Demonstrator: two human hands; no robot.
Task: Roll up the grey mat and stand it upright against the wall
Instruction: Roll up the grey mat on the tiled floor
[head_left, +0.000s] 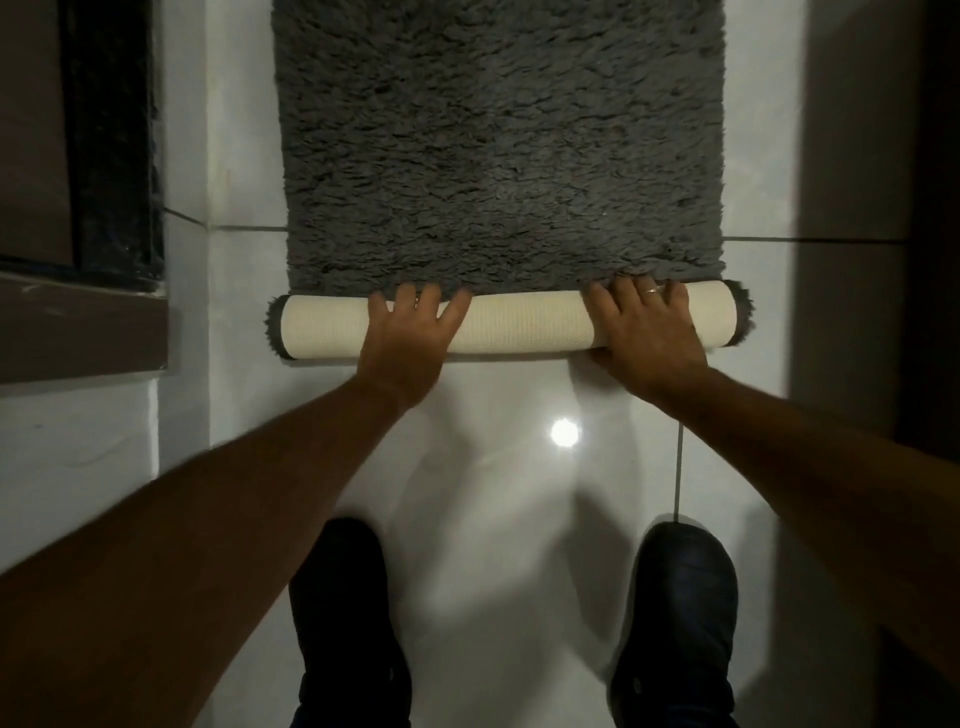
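A shaggy grey mat (498, 145) lies flat on the white tiled floor, running away from me. Its near end is rolled into a tube (524, 325) with the cream backing facing out. My left hand (408, 343) presses on the left part of the roll, fingers spread over its top. My right hand (649, 338) grips the right part, fingers over the top and thumb under the near side, a ring on one finger.
A white wall (184, 156) with a dark door frame (111, 145) and brown trim runs along the left. A shadowed wall (857, 156) stands to the right. My two dark shoes (348, 623) stand on the glossy tiles behind the roll.
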